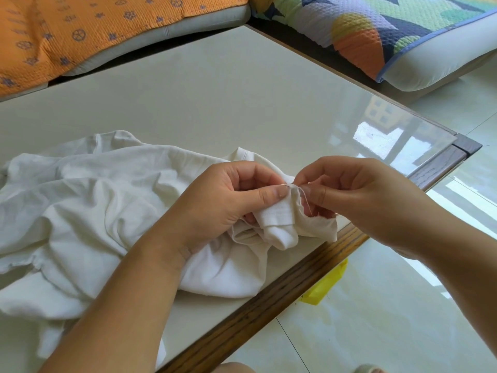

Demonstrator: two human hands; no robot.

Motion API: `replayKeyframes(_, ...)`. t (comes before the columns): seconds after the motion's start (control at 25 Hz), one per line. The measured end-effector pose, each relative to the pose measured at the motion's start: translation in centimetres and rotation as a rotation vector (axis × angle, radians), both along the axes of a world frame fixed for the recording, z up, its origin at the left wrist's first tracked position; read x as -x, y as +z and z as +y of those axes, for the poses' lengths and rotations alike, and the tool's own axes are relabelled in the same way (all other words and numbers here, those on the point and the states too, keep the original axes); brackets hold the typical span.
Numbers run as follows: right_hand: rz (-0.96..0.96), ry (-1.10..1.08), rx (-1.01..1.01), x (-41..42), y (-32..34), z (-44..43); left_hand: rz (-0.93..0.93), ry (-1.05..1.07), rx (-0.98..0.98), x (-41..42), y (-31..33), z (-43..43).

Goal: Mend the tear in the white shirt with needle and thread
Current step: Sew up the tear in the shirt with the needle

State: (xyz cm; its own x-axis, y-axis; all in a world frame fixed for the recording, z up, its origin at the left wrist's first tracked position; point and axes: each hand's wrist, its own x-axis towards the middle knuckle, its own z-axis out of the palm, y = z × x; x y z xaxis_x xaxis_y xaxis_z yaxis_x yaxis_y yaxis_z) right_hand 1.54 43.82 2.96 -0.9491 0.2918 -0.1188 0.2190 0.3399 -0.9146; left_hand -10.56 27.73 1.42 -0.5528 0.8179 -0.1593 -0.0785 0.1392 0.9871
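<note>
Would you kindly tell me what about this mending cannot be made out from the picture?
Head view:
- The tear: hidden in the fold of the white shirt that the left hand grips.
- The needle: a tiny glint at the right hand's pinch; its tip and eye too small.
- The yellow thing on the floor: partly hidden by the table's edge.
</note>
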Motion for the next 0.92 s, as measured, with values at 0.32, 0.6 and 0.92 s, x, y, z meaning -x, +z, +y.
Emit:
replayKeyframes(0.32,-0.014,0.036,-0.048,0.1,0.3,-0.9,-0.005,0.028,0.063,-0.5,-0.3,0.5)
replayKeyframes(0.6,-0.037,-0.01,-0.119,0.2,0.8,-1.6,-0.009,0.025,0.078,-0.5,-0.3,0.4)
replayKeyframes(0.92,0.268,-0.45,0.612,1.7,2.3,1.5,-0.034,0.043,0.086,-0.6,-0.1,0.4)
